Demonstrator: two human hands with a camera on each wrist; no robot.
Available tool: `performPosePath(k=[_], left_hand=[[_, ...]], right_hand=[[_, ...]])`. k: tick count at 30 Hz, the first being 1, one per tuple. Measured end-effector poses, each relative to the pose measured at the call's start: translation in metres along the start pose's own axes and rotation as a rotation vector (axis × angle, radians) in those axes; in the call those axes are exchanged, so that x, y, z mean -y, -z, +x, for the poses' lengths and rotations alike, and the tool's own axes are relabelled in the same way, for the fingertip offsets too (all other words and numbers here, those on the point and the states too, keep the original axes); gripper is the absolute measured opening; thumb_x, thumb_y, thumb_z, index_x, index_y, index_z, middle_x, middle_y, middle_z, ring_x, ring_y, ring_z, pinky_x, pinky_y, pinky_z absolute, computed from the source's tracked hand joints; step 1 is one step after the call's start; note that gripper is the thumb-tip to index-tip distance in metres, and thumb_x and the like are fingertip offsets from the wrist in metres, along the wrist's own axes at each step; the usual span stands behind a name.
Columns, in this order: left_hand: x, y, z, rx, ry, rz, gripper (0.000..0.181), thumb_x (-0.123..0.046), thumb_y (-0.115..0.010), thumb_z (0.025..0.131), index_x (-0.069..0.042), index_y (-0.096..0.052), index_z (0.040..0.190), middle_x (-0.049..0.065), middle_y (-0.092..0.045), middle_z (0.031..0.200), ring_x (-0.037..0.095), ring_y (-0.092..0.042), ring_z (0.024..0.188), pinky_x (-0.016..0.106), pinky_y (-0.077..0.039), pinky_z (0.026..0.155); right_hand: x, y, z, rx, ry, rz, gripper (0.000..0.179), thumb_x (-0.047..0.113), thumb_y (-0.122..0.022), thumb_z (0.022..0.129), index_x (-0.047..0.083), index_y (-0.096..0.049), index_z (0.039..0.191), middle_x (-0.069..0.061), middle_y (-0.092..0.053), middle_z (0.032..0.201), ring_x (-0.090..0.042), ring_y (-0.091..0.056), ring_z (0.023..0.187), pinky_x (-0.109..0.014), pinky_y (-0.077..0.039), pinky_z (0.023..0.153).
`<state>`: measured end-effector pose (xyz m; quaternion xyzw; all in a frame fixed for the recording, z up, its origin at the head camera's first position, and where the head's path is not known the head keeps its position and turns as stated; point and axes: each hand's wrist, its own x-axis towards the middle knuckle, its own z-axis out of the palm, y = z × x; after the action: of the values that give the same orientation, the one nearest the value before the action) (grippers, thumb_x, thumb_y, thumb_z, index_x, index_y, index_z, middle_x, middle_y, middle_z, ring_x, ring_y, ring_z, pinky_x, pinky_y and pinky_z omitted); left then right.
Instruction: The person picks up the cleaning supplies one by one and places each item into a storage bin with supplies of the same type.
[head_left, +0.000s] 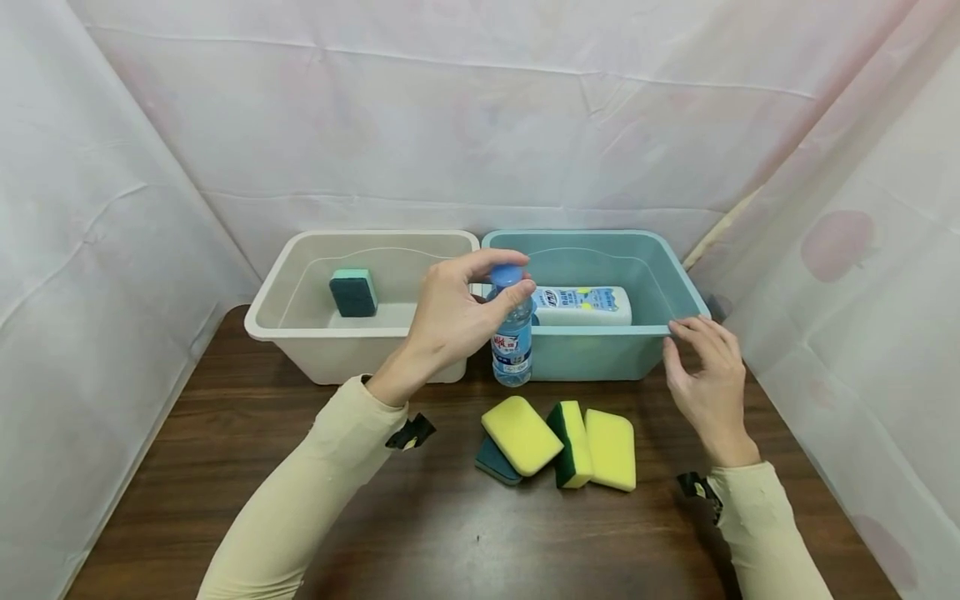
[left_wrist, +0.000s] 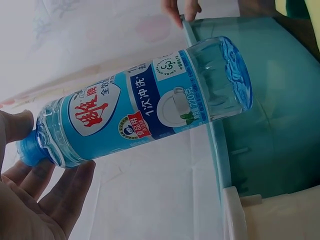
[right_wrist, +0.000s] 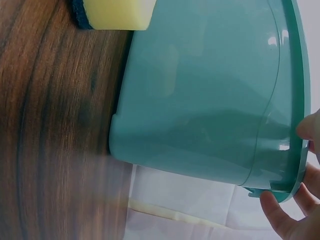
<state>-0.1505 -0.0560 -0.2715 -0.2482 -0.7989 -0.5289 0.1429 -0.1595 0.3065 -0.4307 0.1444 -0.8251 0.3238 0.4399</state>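
Pinching the cap (head_left: 507, 276), the left hand (head_left: 459, 310) holds the bottle (head_left: 512, 357) upright by the blue bin's (head_left: 592, 357) front-left corner; the right hand (head_left: 708, 379) grips the front-right corner, presumably to steady it.

Bright head view, soft glare on tabletop (head_left: 468, 529) — wrist views dimmer

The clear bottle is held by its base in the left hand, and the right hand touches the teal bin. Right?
Not by its base: the left wrist view shows the left hand holding the clear bottle at its cap end. The right hand does touch the teal bin.
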Motion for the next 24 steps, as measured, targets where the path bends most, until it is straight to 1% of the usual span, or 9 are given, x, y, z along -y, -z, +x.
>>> performPosePath(k=[5, 9, 14, 20, 24], left_hand=[[0.0, -0.002, 0.002, -0.006, -0.01, -0.005, 0.029, -0.024, -0.079, 0.098, -0.013, -0.078, 0.124, 0.005, -0.082, 0.11, 0.013, -0.075, 0.095, 0.034, -0.06, 0.078], [0.001, -0.002, 0.003, -0.003, -0.012, -0.017, 0.029, -0.025, -0.078, 0.098, -0.014, -0.078, 0.125, 0.006, -0.081, 0.111, 0.013, -0.074, 0.095, 0.034, -0.059, 0.075], [0.003, -0.001, 0.005, -0.011, -0.004, -0.022, 0.028, -0.025, -0.077, 0.099, -0.015, -0.078, 0.125, 0.006, -0.08, 0.113, 0.015, -0.073, 0.097, 0.035, -0.059, 0.075], [0.004, -0.001, 0.01, -0.016, -0.003, -0.013, 0.03, -0.027, -0.078, 0.098, -0.015, -0.078, 0.126, 0.007, -0.079, 0.117, 0.017, -0.073, 0.099, 0.035, -0.059, 0.073], [0.003, 0.0, 0.015, -0.023, -0.003, -0.02, 0.03, -0.026, -0.078, 0.098, -0.014, -0.078, 0.125, 0.007, -0.08, 0.119, 0.019, -0.073, 0.1, 0.037, -0.059, 0.078]], right_hand=[[0.0, 0.0, 0.0, 0.01, -0.01, 0.0, 0.024, -0.003, -0.069, 0.093, 0.0, -0.08, 0.114, -0.02, -0.077, 0.116, -0.047, -0.062, 0.126, -0.045, -0.041, 0.12], [0.0, 0.0, -0.001, 0.014, -0.009, 0.002, 0.023, -0.001, -0.069, 0.094, -0.001, -0.08, 0.114, -0.021, -0.077, 0.116, -0.048, -0.062, 0.126, -0.043, -0.04, 0.121], [-0.001, -0.001, 0.0, 0.013, -0.004, 0.007, 0.022, 0.001, -0.069, 0.094, -0.001, -0.08, 0.114, -0.022, -0.077, 0.115, -0.049, -0.062, 0.125, -0.044, -0.04, 0.121], [0.0, 0.0, 0.0, 0.005, -0.007, 0.009, 0.022, 0.0, -0.07, 0.094, -0.001, -0.08, 0.113, -0.021, -0.077, 0.115, -0.049, -0.062, 0.125, -0.044, -0.041, 0.121], [0.0, 0.0, -0.001, 0.01, -0.006, 0.004, 0.022, 0.001, -0.069, 0.095, -0.001, -0.08, 0.114, -0.022, -0.077, 0.115, -0.049, -0.061, 0.125, -0.044, -0.041, 0.121]])
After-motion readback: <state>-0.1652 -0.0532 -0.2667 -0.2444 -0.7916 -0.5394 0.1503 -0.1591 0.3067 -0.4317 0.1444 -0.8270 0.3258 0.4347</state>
